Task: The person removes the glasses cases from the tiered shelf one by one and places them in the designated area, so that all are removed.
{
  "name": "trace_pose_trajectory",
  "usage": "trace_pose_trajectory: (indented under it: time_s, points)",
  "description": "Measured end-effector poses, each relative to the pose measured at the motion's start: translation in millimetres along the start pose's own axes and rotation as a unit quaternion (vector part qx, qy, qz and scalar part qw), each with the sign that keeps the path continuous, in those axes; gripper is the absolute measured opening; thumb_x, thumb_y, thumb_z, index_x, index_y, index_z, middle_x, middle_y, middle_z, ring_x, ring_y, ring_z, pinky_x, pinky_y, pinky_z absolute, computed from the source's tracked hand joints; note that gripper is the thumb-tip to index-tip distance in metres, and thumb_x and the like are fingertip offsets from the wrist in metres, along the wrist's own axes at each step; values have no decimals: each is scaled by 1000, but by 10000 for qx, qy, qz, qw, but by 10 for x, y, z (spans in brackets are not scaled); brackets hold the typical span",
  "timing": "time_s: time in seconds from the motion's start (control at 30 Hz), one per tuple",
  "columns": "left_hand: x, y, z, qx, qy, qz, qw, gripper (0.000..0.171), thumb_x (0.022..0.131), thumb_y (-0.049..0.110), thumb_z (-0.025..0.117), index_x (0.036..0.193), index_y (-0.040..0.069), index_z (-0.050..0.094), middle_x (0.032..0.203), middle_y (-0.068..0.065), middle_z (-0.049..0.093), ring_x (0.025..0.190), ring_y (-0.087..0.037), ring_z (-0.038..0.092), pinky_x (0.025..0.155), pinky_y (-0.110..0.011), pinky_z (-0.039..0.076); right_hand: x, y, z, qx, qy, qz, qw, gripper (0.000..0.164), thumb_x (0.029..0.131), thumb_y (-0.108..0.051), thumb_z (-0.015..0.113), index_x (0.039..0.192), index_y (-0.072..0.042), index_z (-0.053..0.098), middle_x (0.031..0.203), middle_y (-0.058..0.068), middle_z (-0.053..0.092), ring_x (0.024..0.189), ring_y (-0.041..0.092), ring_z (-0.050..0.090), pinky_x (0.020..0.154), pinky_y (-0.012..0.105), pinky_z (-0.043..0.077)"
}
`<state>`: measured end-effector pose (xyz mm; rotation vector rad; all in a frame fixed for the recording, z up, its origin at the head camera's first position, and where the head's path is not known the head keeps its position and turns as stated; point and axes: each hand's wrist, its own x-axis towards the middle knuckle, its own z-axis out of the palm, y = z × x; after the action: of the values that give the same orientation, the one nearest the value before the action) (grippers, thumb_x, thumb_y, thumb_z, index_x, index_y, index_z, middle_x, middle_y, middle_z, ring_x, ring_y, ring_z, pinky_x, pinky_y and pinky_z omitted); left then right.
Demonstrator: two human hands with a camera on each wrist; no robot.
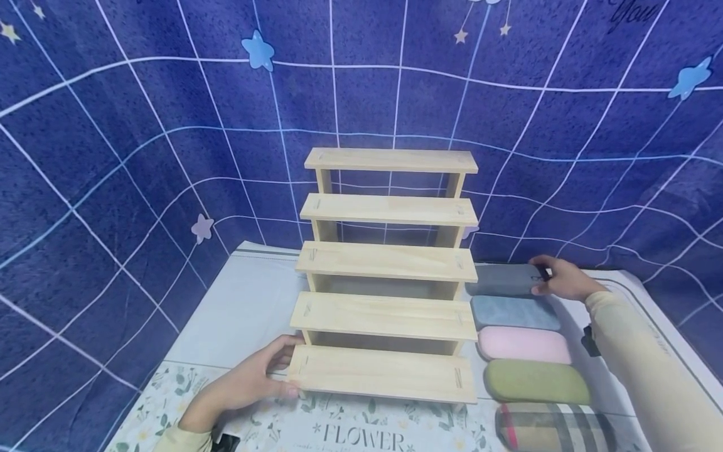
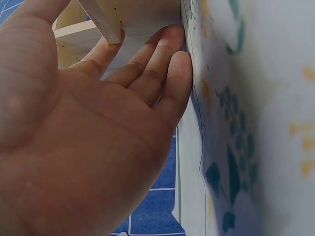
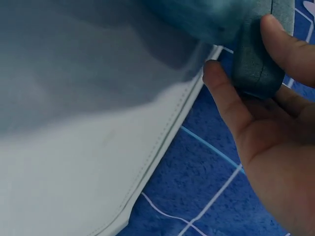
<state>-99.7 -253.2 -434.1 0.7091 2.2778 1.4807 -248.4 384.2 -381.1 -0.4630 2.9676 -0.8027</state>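
Observation:
A pale wooden stepped display rack [image 1: 384, 314] stands mid-table in the head view. At its lower left corner, my left hand [image 1: 251, 376] holds the end of the bottom step, thumb in front and fingers behind. The left wrist view shows the index fingertip against a wooden edge [image 2: 101, 22]. My right hand [image 1: 567, 279] grips the right end of a grey glasses case [image 1: 503, 279], the farthest in a column beside the rack. In the right wrist view, thumb and fingers are around the case's end [image 3: 258, 61]. The case's left end is partly hidden behind the rack.
Nearer along the rack's right side lie a blue case [image 1: 515, 312], a pink case [image 1: 525, 344], a green case [image 1: 536, 381] and a plaid case [image 1: 556, 427]. A flowered cloth [image 1: 361, 433] covers the front. A blue star-print curtain [image 1: 390, 94] hangs behind.

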Motion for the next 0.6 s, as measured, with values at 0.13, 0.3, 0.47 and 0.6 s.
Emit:
trace_pose_trajectory:
  time_s: [0.13,0.3,0.47,0.6]
  points:
    - [-7,3,7,-7,10,20,10000,71,85,14,82,145,10,44,133,-8,60,123,-30,57,105,-33,46,0,40,70,47,-35,-252,9997,67,74,-8,84,127,17,52,120,38,57,109,50,54,98,64,41]
    - [1,2,12,61,14,17,10000,73,84,16,83,145,11,43,134,-7,59,123,-30,56,105,-35,46,-2,80,90,-70,-219,-286,9993,68,69,-4,80,127,17,52,121,40,56,107,48,54,98,61,44]
    - [5,1,6,90,33,0,10000,73,84,16,83,145,11,43,134,-8,59,123,-30,56,106,-35,46,28,22,64,-59,-664,147,9977,66,66,-1,67,127,18,54,119,35,58,96,36,55,80,42,51]
    - [5,-2,-3,71,18,36,10000,73,84,15,83,145,9,43,133,-9,59,122,-29,57,105,-34,46,35,-27,74,-87,-727,200,9971,57,69,0,61,122,18,56,117,35,59,91,33,56,71,35,50]
